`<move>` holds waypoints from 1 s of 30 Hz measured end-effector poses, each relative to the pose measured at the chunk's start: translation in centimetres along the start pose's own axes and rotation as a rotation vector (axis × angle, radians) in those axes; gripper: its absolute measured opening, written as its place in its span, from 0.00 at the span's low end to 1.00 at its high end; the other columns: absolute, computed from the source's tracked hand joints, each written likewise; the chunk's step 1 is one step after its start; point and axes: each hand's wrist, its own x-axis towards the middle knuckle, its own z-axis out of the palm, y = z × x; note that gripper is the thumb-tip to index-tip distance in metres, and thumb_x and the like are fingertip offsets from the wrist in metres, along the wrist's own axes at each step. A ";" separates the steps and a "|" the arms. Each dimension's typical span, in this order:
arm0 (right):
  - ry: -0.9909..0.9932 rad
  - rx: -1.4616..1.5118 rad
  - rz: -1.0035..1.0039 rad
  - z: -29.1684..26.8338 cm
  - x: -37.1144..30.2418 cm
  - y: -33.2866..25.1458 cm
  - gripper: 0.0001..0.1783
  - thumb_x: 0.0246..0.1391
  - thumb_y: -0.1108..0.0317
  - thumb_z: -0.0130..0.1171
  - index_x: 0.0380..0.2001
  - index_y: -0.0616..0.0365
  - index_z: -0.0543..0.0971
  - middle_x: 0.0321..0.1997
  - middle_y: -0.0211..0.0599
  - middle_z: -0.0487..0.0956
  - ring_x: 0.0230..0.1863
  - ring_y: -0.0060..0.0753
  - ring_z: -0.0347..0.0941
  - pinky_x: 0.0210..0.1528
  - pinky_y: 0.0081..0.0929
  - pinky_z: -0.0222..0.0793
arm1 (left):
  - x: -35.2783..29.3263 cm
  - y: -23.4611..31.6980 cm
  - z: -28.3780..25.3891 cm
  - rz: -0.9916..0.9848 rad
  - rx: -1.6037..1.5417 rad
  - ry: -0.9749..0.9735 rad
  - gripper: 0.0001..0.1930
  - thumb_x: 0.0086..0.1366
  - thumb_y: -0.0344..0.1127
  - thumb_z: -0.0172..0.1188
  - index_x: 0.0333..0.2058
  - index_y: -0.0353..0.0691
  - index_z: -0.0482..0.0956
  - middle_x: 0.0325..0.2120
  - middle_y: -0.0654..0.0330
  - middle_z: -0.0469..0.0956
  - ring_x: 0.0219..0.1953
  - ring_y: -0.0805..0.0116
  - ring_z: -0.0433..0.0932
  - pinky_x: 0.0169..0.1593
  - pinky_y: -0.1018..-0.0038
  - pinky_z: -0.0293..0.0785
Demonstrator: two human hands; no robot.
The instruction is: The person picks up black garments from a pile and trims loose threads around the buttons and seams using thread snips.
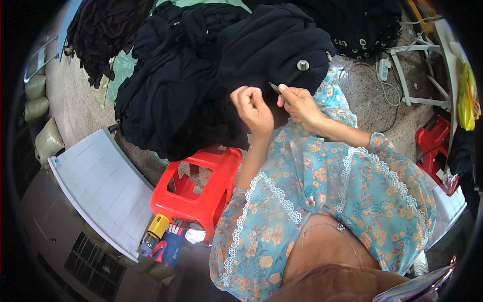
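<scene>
Dark knitted cloth (271,48) with a round metal button (303,65) lies heaped; left hand (253,108) pinches it shut, right hand (300,104) clamps a small dark tool (276,89).

A red plastic stool (198,194) stands beside a grey ribbed panel (103,189). A yellow-capped bottle (155,230) lies below the stool. Green sacks (43,118) line the left edge; a white power strip (384,69) rests on the speckled floor (370,103).

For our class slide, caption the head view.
Right hand holds a small dark tool, left hand pinches at dark knitted garment.
</scene>
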 end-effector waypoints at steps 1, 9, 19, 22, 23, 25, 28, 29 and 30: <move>0.020 0.002 -0.005 -0.9 0.0 0.3 0.23 0.65 0.49 0.47 0.25 0.57 0.74 0.12 0.18 0.59 0.10 0.10 0.48 0.11 0.16 0.41 | 0.0 0.3 -0.2 -0.074 0.012 -0.009 0.04 0.63 0.25 0.58 0.34 0.35 0.71 0.40 0.56 0.66 0.32 0.73 0.69 0.34 0.77 0.70; 0.349 0.098 -0.504 -5.8 -0.2 -2.0 0.19 0.66 0.54 0.49 0.33 0.59 0.76 0.15 0.16 0.59 0.13 0.09 0.48 0.14 0.13 0.43 | 1.6 -2.4 -3.1 -0.175 0.196 -0.068 0.16 0.55 0.32 0.69 0.39 0.33 0.74 0.33 0.59 0.76 0.38 0.67 0.74 0.47 0.72 0.69; 0.186 -0.115 -0.552 -4.6 -1.0 -4.2 0.18 0.63 0.52 0.54 0.34 0.57 0.79 0.16 0.13 0.61 0.16 0.06 0.51 0.17 0.12 0.45 | 3.8 -5.4 -8.4 -0.246 0.233 0.142 0.12 0.55 0.25 0.66 0.36 0.33 0.74 0.32 0.58 0.76 0.35 0.66 0.75 0.43 0.73 0.70; 0.143 -0.209 -0.469 -3.1 0.0 -3.3 0.19 0.63 0.51 0.53 0.36 0.57 0.79 0.17 0.13 0.61 0.17 0.07 0.51 0.17 0.13 0.45 | 4.6 -8.8 -6.9 -0.209 0.395 0.199 0.14 0.52 0.23 0.65 0.38 0.35 0.73 0.35 0.52 0.75 0.41 0.53 0.75 0.46 0.66 0.69; 0.153 -0.168 -0.440 -3.5 0.5 -2.7 0.19 0.64 0.51 0.52 0.36 0.57 0.79 0.17 0.13 0.60 0.17 0.07 0.51 0.17 0.13 0.45 | 5.5 -8.4 -5.5 -0.117 0.538 0.176 0.17 0.53 0.24 0.66 0.42 0.36 0.73 0.39 0.50 0.72 0.39 0.55 0.73 0.46 0.67 0.70; 0.189 -0.137 -0.414 -4.1 0.7 -2.3 0.20 0.64 0.51 0.51 0.37 0.58 0.79 0.16 0.14 0.59 0.16 0.07 0.50 0.16 0.13 0.44 | 6.8 -5.6 -3.1 0.143 0.639 0.293 0.18 0.53 0.24 0.66 0.43 0.38 0.73 0.40 0.52 0.70 0.38 0.55 0.72 0.44 0.66 0.70; 0.149 -0.050 -0.407 -4.0 0.5 -1.8 0.20 0.64 0.50 0.51 0.37 0.58 0.78 0.16 0.14 0.59 0.16 0.07 0.50 0.16 0.13 0.44 | 6.6 0.4 -2.1 0.401 0.395 0.011 0.10 0.51 0.25 0.67 0.34 0.38 0.79 0.34 0.56 0.73 0.37 0.57 0.73 0.42 0.66 0.71; 0.177 -0.051 -0.411 -4.5 0.6 -1.4 0.20 0.64 0.50 0.51 0.37 0.58 0.78 0.16 0.14 0.59 0.16 0.07 0.50 0.16 0.13 0.44 | 6.0 1.4 -0.3 0.407 0.330 -0.096 0.08 0.51 0.26 0.67 0.32 0.38 0.80 0.32 0.57 0.73 0.36 0.58 0.73 0.41 0.66 0.71; 0.161 -0.044 -0.405 -4.4 0.6 -1.4 0.20 0.64 0.50 0.51 0.37 0.57 0.78 0.16 0.13 0.59 0.15 0.07 0.49 0.16 0.13 0.44 | 5.3 2.8 0.6 0.411 0.293 -0.190 0.07 0.51 0.27 0.68 0.30 0.38 0.81 0.30 0.58 0.73 0.35 0.58 0.73 0.40 0.66 0.71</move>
